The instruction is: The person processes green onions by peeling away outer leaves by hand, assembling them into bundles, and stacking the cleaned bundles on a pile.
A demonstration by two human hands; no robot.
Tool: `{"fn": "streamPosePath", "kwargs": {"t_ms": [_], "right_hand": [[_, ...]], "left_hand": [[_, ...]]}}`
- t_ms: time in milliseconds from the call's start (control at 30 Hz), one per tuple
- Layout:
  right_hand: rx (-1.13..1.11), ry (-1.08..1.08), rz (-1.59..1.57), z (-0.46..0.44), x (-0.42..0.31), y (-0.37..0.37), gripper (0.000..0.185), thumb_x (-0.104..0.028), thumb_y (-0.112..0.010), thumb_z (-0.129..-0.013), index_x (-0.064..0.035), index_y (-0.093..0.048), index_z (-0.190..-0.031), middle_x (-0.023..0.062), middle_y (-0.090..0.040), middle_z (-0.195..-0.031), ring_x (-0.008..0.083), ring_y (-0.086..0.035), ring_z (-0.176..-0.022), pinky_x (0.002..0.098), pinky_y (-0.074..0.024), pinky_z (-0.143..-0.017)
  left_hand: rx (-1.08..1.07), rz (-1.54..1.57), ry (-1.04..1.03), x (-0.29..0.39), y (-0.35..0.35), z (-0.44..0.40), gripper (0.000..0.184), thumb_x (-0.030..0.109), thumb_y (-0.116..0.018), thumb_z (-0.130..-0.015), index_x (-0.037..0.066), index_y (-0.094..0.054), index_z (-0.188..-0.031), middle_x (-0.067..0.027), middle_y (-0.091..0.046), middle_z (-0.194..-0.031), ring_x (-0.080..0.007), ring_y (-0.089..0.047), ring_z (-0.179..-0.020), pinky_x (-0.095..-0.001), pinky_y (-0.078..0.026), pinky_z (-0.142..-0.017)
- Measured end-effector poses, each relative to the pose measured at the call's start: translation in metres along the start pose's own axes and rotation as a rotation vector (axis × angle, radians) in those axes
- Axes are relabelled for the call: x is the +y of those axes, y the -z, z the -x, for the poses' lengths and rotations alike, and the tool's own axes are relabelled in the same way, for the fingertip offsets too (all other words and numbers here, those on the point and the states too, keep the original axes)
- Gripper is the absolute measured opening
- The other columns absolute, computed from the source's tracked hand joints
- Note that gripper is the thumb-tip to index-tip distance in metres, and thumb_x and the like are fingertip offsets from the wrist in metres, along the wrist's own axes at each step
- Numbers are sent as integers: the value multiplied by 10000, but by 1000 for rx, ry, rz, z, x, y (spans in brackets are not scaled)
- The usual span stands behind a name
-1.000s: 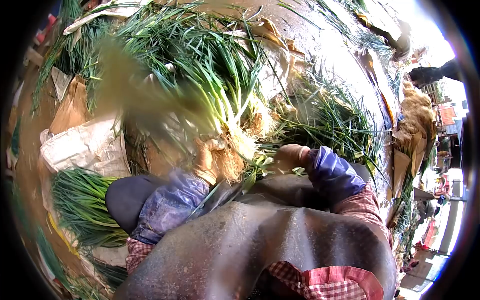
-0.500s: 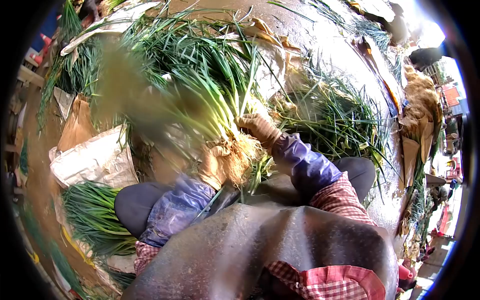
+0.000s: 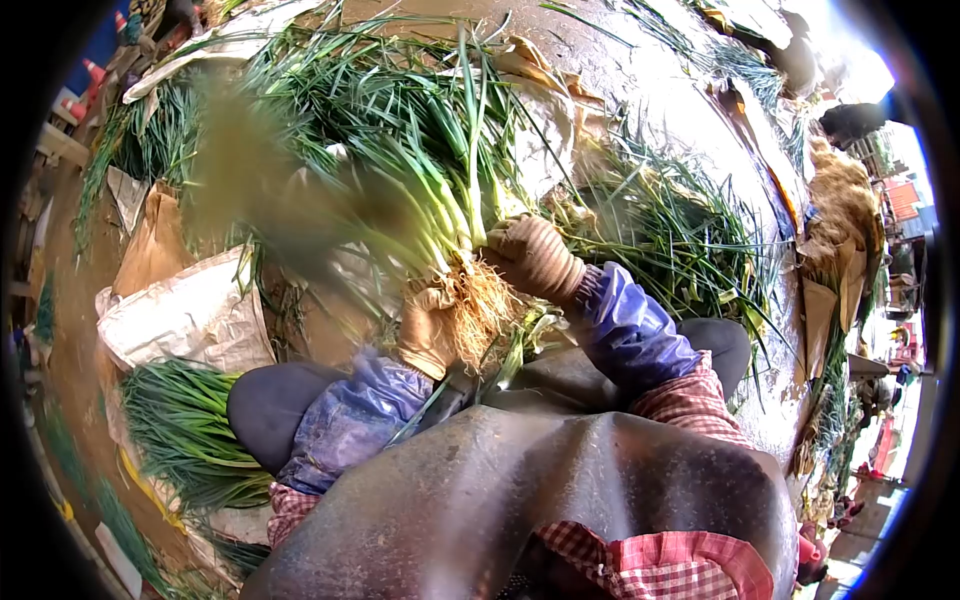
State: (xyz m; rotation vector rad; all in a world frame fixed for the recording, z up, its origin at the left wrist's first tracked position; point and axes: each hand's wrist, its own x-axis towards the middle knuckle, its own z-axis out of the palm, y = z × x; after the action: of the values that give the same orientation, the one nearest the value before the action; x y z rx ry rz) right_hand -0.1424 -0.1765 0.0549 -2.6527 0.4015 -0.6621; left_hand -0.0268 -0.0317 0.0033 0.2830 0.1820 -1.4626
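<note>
A bunch of spring onions (image 3: 440, 215) lies in front of me, white stems and pale tangled roots (image 3: 478, 305) toward me, green leaves pointing away. My left hand (image 3: 428, 328), in a tan work glove, is closed around the lower left side of the bunch near the roots. My right hand (image 3: 533, 258), gloved too, is closed at the right side of the stems, just above the roots. Its fingertips pinch at the base of a few stalks that stand up from the rest. Part of the left fingers is hidden by the roots.
A large heap of spring onions (image 3: 350, 110) spreads beyond my hands. Another leafy pile (image 3: 680, 240) lies at right. A tied-looking bundle (image 3: 190, 430) sits by my left knee, below a pale folded sack (image 3: 190, 315). A blurry smear covers the view's left middle.
My right hand has shifted slightly up and to the right. A few stalks beside it now stand more upright. My left hand has stayed nearly in place on the bunch.
</note>
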Motion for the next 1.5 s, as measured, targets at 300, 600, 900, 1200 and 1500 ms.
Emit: {"fn": "streamPosePath", "kwargs": {"t_ms": [300,600,900,1200,1500], "right_hand": [[-202,248,-61,1,-6,12,168,-210,-654,-751,-89,-552,-697,93,-516,-631,295,-527,-569,392,-426,-539],[-1254,-405,762,124,75,81,266,-283,-567,-790,-97,-668,-951,101,-659,-777,219,-650,-693,369,-507,-592],[-396,-999,-1016,84,14,34,554,-357,-586,-887,1,-440,-1282,87,-553,-1214,176,-470,-1178,282,-359,-1043],[-455,-531,-802,106,-28,-16,651,-365,-561,-876,-53,-316,-1392,44,-377,-1422,186,-245,-1365,468,-17,-1150],[89,-887,-1521,82,-33,57,411,-108,-574,-742,32,-552,-1128,114,-630,-1016,194,-619,-871,294,-497,-846]], "left_hand": [[-12,-7,85,4,-9,3,427,51,-490,-700,-94,-530,-1100,-214,-632,-965,-322,-638,-865,-458,-545,-818],[-26,-201,62,11,41,-18,484,31,-540,-693,-49,-510,-1170,-179,-606,-1098,-314,-604,-1003,-442,-489,-936],[94,-670,32,-45,1,-6,373,-77,-508,-679,-25,-566,-1044,-91,-636,-889,-216,-616,-832,-309,-514,-798],[153,-962,259,-69,30,-22,301,-7,-610,-670,2,-619,-971,-92,-630,-919,-178,-586,-764,-304,-477,-661],[-207,-910,-65,-56,-33,1,459,86,-621,-832,54,-511,-1276,-69,-507,-1289,-183,-464,-1161,-311,-361,-995]]}}
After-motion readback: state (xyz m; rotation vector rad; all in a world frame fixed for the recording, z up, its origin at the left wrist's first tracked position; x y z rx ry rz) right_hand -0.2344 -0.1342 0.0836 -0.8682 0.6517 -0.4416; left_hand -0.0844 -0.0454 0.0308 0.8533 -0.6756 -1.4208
